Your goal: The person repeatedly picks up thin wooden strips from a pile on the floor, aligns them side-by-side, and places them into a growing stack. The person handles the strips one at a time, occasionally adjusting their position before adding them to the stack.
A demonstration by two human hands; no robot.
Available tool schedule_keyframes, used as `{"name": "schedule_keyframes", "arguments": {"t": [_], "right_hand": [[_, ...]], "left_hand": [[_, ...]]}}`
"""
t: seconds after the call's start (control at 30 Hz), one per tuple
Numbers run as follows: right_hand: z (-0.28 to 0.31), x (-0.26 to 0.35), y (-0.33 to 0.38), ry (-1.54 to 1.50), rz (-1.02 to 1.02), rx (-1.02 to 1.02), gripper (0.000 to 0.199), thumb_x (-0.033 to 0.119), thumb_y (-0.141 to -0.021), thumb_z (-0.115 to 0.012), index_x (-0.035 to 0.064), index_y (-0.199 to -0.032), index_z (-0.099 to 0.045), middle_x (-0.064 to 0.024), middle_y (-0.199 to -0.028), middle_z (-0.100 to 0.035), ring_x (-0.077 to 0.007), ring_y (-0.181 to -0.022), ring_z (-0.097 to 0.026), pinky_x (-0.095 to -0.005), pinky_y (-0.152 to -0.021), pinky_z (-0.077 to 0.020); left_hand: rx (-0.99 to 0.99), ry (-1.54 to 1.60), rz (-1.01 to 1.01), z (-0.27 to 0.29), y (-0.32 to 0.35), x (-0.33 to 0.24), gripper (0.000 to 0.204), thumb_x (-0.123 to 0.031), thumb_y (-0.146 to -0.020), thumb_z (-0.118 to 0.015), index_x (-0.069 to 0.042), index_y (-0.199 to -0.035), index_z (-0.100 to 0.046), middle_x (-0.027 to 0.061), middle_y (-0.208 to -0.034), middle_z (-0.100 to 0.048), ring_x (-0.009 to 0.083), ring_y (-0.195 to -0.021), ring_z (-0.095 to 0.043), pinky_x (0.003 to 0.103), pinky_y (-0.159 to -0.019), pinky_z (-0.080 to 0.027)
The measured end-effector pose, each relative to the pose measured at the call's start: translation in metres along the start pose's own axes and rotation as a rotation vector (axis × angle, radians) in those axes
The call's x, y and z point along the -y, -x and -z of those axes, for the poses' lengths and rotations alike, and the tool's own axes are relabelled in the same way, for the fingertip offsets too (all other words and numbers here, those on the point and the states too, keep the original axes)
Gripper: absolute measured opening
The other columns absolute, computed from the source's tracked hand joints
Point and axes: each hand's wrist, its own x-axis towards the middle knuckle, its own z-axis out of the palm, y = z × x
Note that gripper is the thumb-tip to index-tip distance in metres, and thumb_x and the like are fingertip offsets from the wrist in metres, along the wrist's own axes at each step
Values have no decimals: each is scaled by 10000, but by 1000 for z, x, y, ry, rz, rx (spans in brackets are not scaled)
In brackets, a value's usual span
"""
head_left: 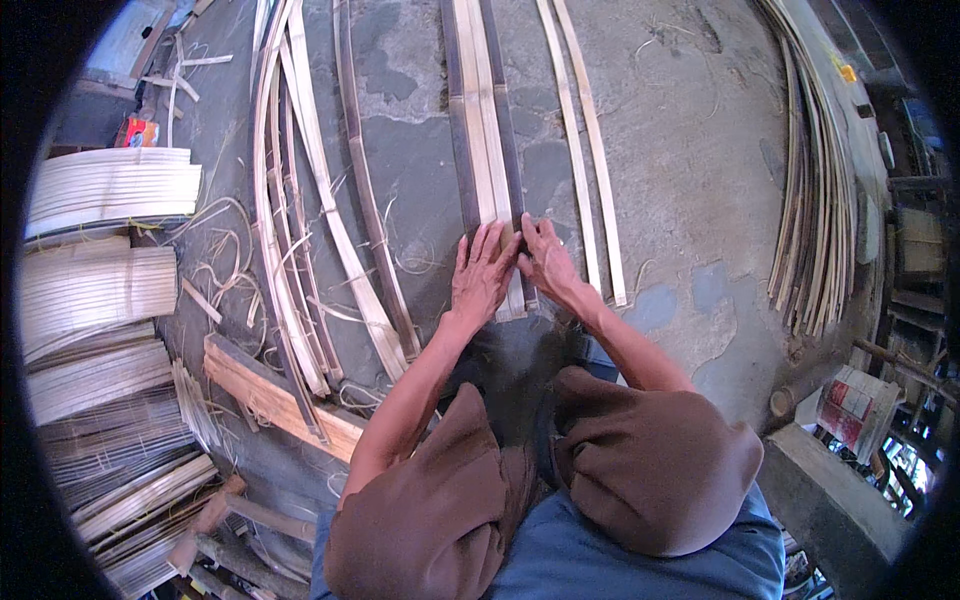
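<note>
In front of my knees, long split-bamboo strips (pixel 480 120) lie side by side on the floor, pale ones in the middle and dark ones along the outer edges. My left hand (pixel 482 272) rests palm down across the pale strips, its fingers stretched forward. Close against it, my right hand (pixel 550 262) bends its fingers and thumb about the dark bamboo strip (pixel 504 110) on the right edge. The two hands nearly touch; they cover part of the strips, whose near ends show just below.
More loose strips (pixel 335 225) lie to the left, among thin curled shavings (pixel 225 250) and a wooden block (pixel 275 395). Two pale strips (pixel 590 170) lie on the right. Slat bundles (pixel 100 290) are stacked far left; a long strip bundle (pixel 815 200) lies far right.
</note>
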Motion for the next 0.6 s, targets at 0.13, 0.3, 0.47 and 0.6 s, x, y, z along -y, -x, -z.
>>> {"name": "schedule_keyframes", "arguments": {"t": [0.13,0.3,0.47,0.6], "right_hand": [[21,-38,1,-119,-3,-61,583,158,-878,-638,-34,-1372,-396,-248,-1062,-562,-419,-975,-586,-484,-810,-506],[73,-52,24,279,-115,-321,337,228,-893,-634,-5,-1098,-502,-212,-969,-558,-425,-896,-576,-502,-782,-482],[57,-49,33,314,-177,-297,348,321,-905,-627,52,-1078,-488,-189,-921,-561,-426,-818,-607,-540,-651,-490],[67,-39,30,145,-405,-236,356,355,-926,-586,71,-1122,-498,-207,-999,-599,-437,-825,-640,-527,-658,-509]], "left_hand": [[26,-3,10,9,-4,-7,552,-294,-908,-590,-147,-1423,-458,119,-1545,-301,313,-1437,-260,558,-1155,-190],[-7,-7,-69,15,-19,-13,628,-353,-903,-586,-75,-1439,-412,124,-1570,-253,320,-1456,-216,567,-1165,-160],[56,-43,-68,4,-13,-6,713,-435,-907,-545,-81,-1489,-332,106,-1590,-220,319,-1473,-170,569,-1178,-110],[57,-67,-89,5,-17,-15,731,-409,-893,-571,-47,-1481,-331,117,-1584,-230,347,-1464,-182,559,-1179,-116]]}}
